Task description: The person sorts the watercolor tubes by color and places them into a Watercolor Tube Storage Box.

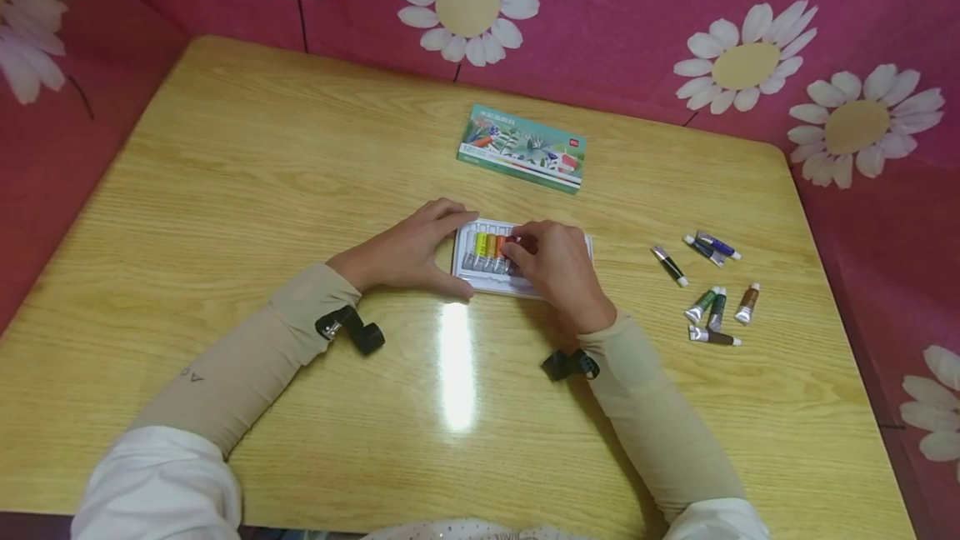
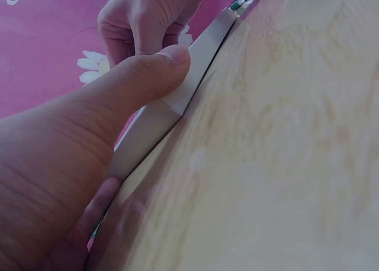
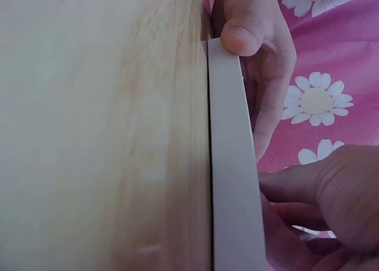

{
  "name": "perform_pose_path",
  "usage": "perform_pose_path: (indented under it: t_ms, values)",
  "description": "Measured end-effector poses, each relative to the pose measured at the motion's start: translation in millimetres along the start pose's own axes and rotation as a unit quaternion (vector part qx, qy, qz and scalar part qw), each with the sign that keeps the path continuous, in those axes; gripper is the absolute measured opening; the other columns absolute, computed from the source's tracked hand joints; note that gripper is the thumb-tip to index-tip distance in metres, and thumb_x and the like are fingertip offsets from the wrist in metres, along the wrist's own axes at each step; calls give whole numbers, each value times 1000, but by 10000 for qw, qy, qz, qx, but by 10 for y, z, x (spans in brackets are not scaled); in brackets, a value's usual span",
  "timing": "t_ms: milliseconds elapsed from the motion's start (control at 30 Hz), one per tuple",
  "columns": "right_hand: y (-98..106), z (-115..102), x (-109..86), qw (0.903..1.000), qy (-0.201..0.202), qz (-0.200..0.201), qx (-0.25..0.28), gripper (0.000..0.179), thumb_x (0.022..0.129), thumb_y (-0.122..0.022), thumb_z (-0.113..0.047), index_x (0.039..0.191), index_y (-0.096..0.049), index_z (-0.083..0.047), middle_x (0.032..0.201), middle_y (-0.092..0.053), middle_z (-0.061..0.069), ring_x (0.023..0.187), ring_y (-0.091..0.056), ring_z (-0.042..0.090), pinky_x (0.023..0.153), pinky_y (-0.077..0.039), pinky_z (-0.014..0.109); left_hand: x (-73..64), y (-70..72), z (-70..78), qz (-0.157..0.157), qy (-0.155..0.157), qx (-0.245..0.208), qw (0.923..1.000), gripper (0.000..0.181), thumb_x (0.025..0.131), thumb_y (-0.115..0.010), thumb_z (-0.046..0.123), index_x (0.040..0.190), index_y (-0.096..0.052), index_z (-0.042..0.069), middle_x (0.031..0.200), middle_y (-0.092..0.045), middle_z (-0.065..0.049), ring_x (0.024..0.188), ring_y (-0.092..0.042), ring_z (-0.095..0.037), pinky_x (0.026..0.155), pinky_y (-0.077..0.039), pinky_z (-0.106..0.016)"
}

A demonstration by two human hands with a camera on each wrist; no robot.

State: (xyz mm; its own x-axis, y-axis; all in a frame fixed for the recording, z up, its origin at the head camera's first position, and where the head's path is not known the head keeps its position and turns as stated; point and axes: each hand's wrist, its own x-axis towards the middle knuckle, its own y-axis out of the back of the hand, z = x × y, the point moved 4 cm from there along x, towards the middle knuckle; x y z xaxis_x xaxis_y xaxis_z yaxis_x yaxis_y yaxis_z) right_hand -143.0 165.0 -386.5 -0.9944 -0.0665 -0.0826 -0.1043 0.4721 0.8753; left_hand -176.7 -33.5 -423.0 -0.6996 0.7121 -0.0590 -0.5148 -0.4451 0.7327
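Note:
A white plastic tray (image 1: 498,283) lies on the table with a row of small paint tubes in it, among them a yellow tube (image 1: 481,247) and an orange tube (image 1: 500,250). Around the tray's left end my left hand (image 1: 408,252) grips it, thumb on the near edge and fingers at the far side. My right hand (image 1: 558,265) is bent over the tray's right part, thumb and fingertips pinching at a red paint tube (image 1: 512,240). That hand hides the rest of the row. In the right wrist view, the tray's side wall (image 3: 234,147) stands between the camera and the fingers.
A green illustrated paint box (image 1: 521,148) lies behind the tray. On the table's right side are several loose tubes, including a black tube (image 1: 669,265), a blue tube (image 1: 718,244), a green tube (image 1: 702,304) and a brown tube (image 1: 747,303). Pink flowered cloth (image 1: 600,23) surrounds the table.

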Motion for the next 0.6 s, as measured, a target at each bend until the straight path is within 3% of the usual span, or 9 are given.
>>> perform_pose_path:
  t_ms: [367,600]
  values:
    - [-15,-10,-5,9998,199,31,-51,28,97,-74,-26,115,-80,-5,112,-80,11,109,-72,25,95,-58,43,0,-7,-3,39,48,-18,10000,116,72,-86,66,163,-34,16,163,-35,-5,152,-35,-24,127,-34,-46]
    - [-10,-5,-3,9999,109,14,59,26,97,-74,-26,113,-80,-6,112,-80,10,104,-71,23,92,-58,41,4,-10,-7,-8,72,-7,10000,117,72,-85,67,163,-33,16,164,-34,-4,152,-34,-24,128,-33,-46]
